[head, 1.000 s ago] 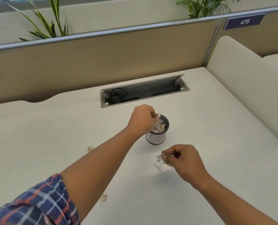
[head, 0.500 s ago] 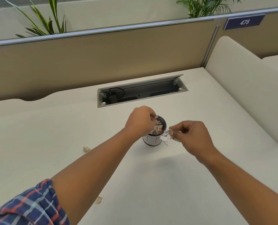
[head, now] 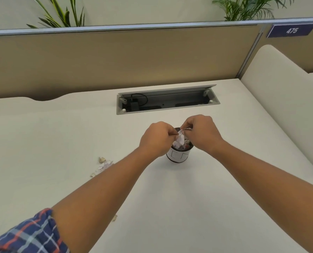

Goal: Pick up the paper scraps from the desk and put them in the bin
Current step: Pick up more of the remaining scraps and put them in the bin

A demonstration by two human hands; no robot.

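A pale cream desk top [head: 42, 136] runs to a tan fabric partition with a grey metal cap rail [head: 115, 57]. An open grey cable tray [head: 167, 100] sits sunk in the surface. Green leafy plants [head: 60, 13] rise behind, beside a blue plaque numbered 475 [head: 291, 30].

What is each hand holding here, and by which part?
Right hand pinches a paper scrap by its top edge over the bin; left hand touches it, grip unclear.

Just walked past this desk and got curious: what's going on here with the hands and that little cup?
A person is clearing paper scraps off a desk into a small bin. Both hands are over its mouth: the right hand pinches a crumpled white scrap above the already full bin, and the left hand is closed at the rim beside it. More scraps lie on the desk to the left.
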